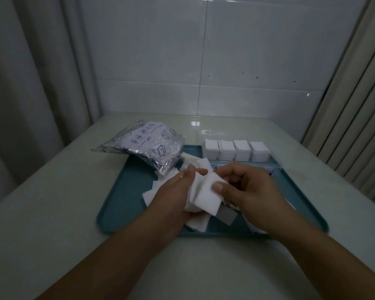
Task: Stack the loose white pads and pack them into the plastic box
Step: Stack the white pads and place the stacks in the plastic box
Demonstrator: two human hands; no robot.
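Foil pouch (143,146): white label panel printed in blue with small round icons and one short word, seemingly "DATE", seen upside down. Remaining print too small to read

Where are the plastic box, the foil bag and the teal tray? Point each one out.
plastic box (274,164): head view, clear front wall.
foil bag (139,146): head view, middle of printed face.
teal tray (126,191): head view, bare left floor.

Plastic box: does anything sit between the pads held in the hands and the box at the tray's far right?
Nothing visible blocks the way. The held pads, gripped by the left hand and right hand, sit just before the plastic box, which already holds four stacks. The foil bag lies off left.
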